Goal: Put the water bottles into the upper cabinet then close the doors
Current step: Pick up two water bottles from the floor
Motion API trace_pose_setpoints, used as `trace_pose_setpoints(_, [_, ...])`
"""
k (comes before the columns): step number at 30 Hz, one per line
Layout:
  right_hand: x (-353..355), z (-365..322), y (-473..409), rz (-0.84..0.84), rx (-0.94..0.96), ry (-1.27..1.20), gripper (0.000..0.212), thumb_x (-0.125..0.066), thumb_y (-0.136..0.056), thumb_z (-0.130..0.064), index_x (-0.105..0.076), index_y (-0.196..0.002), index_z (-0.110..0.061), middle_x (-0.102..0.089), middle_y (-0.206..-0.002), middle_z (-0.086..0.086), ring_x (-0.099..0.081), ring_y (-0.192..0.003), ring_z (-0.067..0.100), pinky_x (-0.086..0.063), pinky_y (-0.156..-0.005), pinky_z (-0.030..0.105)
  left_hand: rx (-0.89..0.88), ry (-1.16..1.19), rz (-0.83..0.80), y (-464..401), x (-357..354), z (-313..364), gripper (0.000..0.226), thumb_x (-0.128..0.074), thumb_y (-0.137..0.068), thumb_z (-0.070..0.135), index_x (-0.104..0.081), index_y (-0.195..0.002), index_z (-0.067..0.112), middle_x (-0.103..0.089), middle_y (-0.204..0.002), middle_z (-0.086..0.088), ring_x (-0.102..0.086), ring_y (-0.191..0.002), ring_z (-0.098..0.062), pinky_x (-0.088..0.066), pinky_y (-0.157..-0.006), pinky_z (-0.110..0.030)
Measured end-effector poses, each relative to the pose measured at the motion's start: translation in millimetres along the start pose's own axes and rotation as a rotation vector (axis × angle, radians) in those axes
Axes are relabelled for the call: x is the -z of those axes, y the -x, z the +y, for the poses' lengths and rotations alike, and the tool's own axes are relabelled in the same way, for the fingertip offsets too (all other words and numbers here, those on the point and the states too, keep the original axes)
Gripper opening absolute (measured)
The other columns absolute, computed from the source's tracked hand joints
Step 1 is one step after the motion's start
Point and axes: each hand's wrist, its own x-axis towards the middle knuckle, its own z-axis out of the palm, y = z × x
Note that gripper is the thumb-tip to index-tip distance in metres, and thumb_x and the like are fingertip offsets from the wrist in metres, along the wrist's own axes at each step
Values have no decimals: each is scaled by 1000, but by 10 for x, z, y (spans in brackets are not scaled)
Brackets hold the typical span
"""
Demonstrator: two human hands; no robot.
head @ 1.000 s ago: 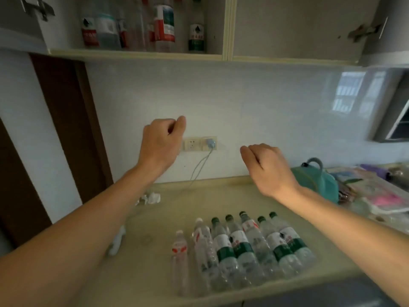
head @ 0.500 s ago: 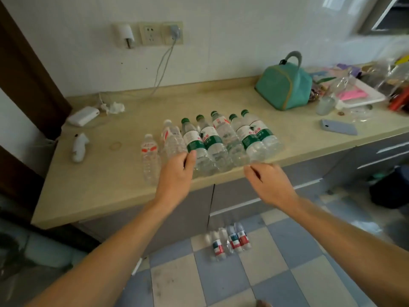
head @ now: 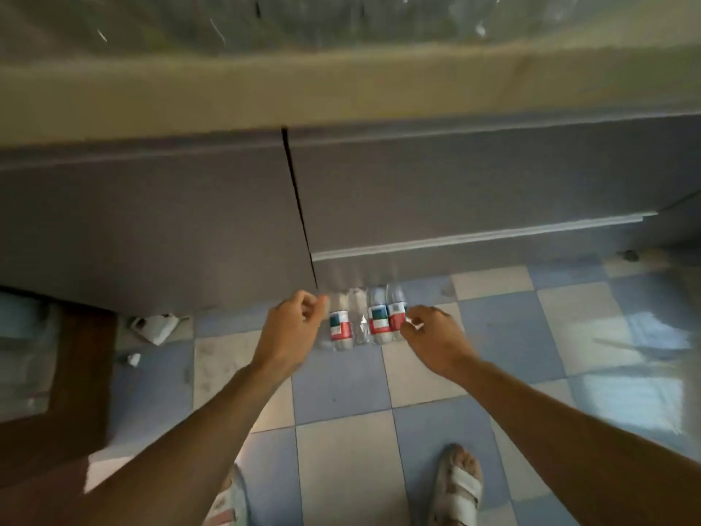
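Clear plastic, with red, white and blue labels: a short row of water bottles [head: 364,324] lies on the checked floor [head: 341,377], tight against the foot of the grey lower cabinet [head: 151,222]. Four bottles show between the hands, lying side by side and touching, with their caps pointing towards the cabinet; a fifth may sit at the left end behind the knuckles, but I cannot tell. The left hand [head: 290,328] reaches down at the left end of the row, its fingers curled in loosely, its knuckles just beside the outermost bottle or against it; the blur there hides whether it touches. The right hand [head: 432,334] comes in from the other side, its fingertips bent towards the label of the rightmost bottle, very near it. Neither hand plainly grips anything, and the two hands stay apart with the bottles lying between them. Above, the pale edge of the counter [head: 341,93] runs across the top of the view, with something shiny and blurred on it. Down by the person's feet, two light sandals [head: 461,484] stand on the blue and cream tiles. A small white object [head: 153,328] lies on the floor to the left, near the cabinet's base.
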Motion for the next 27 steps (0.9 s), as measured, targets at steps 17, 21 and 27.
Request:
trace_pose_setpoints(17, [-2994, 1906, -2041, -116, 89, -126, 63, -61, -94, -29, -35, -151, -27, -47, -151, 1, -49, -134, 28, -48, -105, 48, 201, -128, -77, -1691, -2638, -2929, 67, -70, -91, 45, -43, -142, 12, -59, -135, -10, -59, -115, -24, -44, -85, -30])
trace_pose_setpoints(21, [-3465, 1984, -2350, -50, 140, -226, 76, -66, -90, -29, -25, -154, -33, -40, -152, -3, -43, -136, 23, -40, -101, 38, 236, 18, -48, -1924, -2966, -3255, 79, -75, -88, 39, -34, -151, 14, -57, -140, -10, -58, -122, -27, -46, -90, -34])
trace_pose_setpoints(27, [-3929, 2187, -2253, 96, 96, -173, 75, -64, -93, -26, -24, -157, -26, -34, -152, 6, -33, -140, 27, -35, -112, 41, 196, 150, -14, -1866, -3223, -3503, 79, -78, -87, 28, -36, -153, 25, -60, -137, -2, -59, -116, -17, -45, -91, -28])
